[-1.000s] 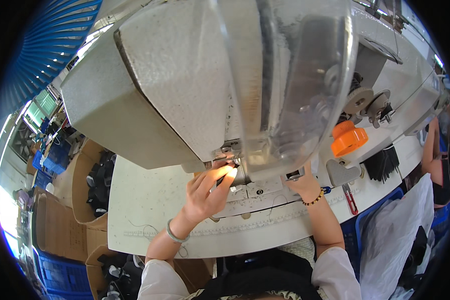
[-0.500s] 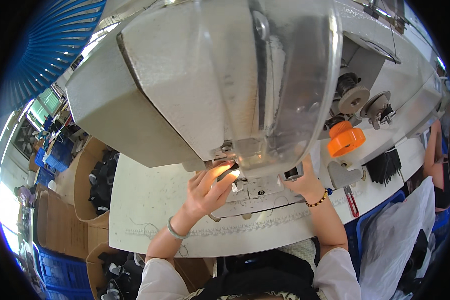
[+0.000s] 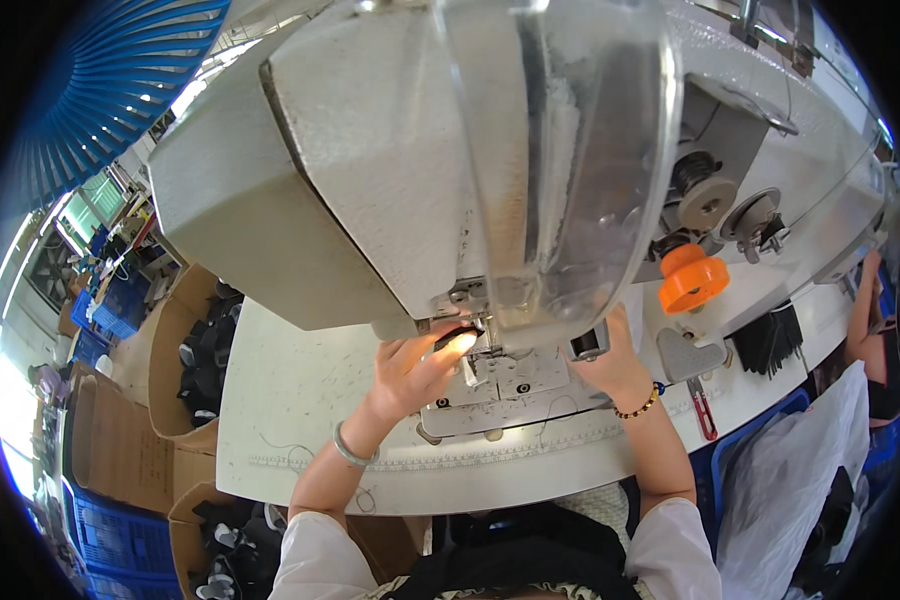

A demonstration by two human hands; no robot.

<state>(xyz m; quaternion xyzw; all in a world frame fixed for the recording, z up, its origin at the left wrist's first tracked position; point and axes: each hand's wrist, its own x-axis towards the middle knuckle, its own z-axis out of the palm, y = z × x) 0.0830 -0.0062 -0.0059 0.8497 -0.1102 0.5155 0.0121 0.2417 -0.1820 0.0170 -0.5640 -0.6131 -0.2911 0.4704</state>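
The head of a white industrial sewing machine (image 3: pixel 370 190) fills the upper view, with a clear plastic guard (image 3: pixel 590 190) at its front. My left hand (image 3: pixel 406 378), a bangle on its wrist, pinches a small black piece (image 3: pixel 458 336) close to the presser foot (image 3: pixel 484 345) under the lamp's light. Most of that piece is hidden by the fingers and the machine. My right hand (image 3: pixel 615 365), wearing a beaded bracelet, is right of the needle area beside a dark metal part (image 3: pixel 590 343). The guard hides its fingertips, so its grip does not show.
Red-handled scissors (image 3: pixel 703 410) and a bundle of black strips (image 3: pixel 768 338) lie on the right of the white table (image 3: pixel 300 400). An orange knob (image 3: pixel 692 280) juts from the machine. Cardboard boxes (image 3: pixel 120 440) of black pieces stand left; a plastic bag (image 3: pixel 785 470) hangs right.
The left fingertips have shifted slightly left, and more of the presser foot now shows. My right hand stays nearly in place. The whole view has tilted a little.
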